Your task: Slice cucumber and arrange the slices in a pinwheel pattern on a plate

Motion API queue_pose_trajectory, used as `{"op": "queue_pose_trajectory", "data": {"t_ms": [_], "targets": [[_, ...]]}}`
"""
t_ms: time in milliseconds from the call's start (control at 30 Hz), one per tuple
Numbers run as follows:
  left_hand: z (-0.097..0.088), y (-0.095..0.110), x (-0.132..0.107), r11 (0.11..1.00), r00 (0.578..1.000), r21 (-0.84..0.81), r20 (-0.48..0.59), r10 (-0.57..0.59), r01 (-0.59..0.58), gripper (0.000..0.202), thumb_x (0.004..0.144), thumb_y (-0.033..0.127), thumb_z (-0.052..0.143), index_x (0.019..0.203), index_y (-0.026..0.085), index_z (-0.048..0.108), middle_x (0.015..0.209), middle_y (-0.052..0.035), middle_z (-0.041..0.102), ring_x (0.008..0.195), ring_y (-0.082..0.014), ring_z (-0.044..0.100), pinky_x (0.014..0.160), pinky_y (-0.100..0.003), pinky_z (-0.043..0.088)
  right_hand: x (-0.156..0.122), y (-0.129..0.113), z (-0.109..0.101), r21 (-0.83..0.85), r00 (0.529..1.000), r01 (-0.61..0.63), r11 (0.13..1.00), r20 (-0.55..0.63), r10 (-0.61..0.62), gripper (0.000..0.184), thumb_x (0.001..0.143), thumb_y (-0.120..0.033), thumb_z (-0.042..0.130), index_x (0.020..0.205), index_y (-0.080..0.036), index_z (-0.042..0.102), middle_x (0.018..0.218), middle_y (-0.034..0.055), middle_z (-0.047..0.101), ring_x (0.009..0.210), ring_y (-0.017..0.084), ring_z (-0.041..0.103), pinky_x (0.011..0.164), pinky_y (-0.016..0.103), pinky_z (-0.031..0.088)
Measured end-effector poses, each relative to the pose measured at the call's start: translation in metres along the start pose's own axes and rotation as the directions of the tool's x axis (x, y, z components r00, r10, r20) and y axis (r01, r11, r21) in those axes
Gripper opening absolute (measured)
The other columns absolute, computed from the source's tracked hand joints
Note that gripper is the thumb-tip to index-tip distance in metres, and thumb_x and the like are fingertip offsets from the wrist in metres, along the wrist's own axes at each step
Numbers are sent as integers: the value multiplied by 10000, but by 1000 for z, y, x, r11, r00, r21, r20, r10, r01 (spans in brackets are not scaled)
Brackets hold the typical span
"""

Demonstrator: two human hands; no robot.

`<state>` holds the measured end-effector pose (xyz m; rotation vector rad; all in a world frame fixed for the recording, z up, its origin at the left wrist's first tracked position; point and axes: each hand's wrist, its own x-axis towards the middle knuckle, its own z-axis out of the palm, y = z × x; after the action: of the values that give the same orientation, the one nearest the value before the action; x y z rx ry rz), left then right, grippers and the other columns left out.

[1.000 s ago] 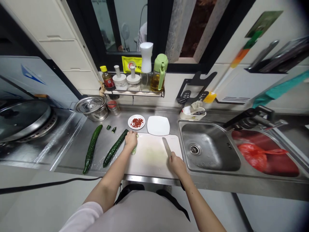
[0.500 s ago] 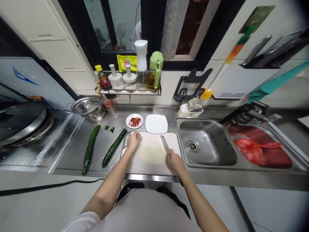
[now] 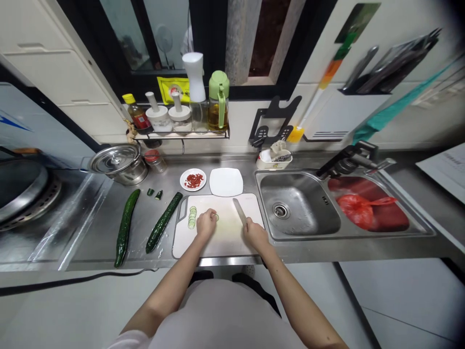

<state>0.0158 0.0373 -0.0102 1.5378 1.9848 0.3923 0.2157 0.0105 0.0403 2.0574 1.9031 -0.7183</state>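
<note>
While the right hand clenches the knife over the cutting board, the left hand pinches 1 cucumber slice mid-board, safely apart.

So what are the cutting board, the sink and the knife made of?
Cutting board: probably plastic, plain matte white with a moulded handle slot.
Sink: looks like stainless steel, grey and shiny with reflections.
Knife, in the right hand: blade looks like metal, pale grey; its handle is hidden.
</note>
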Motion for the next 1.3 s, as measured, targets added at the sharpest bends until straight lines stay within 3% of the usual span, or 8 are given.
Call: {"op": "queue_pose_trajectory", "data": {"t_ms": [333, 600, 900, 1300], "targets": [[0, -2, -7, 981, 996, 183, -50, 77, -66, 205, 860, 238, 515, 991, 223, 672, 1030, -79, 673, 1032, -245, 571, 912, -350, 376, 0, -1, 0, -14, 1000, 13, 1000, -19, -14, 292, 965, -226, 292, 1180, -156, 477, 1012, 150, 687, 975, 242, 654, 763, 311, 416], [-1, -15, 6, 993, 997, 109, -48, 58, -53, 250, 854, 143, 491, 1037, 203, 650, 1032, -86, 651, 997, -220, 583, 848, -306, 412, -14, -3, -2, -98, 992, 122, 988, -9, -123, 278, 975, -234, 289, 1145, -167, 499, 993, 135, 694, 954, 241, 660, 755, 298, 399], [-3, -19, 19, 998, 1000, 64, -14, 21, -20, 155, 840, 210, 579, 991, 213, 613, 925, -45, 640, 890, -191, 593, 773, -286, 417, -40, -16, 8, -176, 947, 321, 931, 70, -313, 261, 973, -229, 291, 1119, -171, 500, 951, 133, 703, 920, 246, 668, 728, 303, 406], [-4, -19, 26, 998, 999, 64, 38, -26, 23, 164, 814, 202, 622, 975, 226, 605, 901, -28, 653, 903, -179, 597, 769, -268, 405, -36, -21, 14, -204, 946, 324, 924, 75, -315, 248, 957, -196, 316, 1114, -164, 505, 948, 142, 700, 912, 252, 673, 716, 309, 417]]}}
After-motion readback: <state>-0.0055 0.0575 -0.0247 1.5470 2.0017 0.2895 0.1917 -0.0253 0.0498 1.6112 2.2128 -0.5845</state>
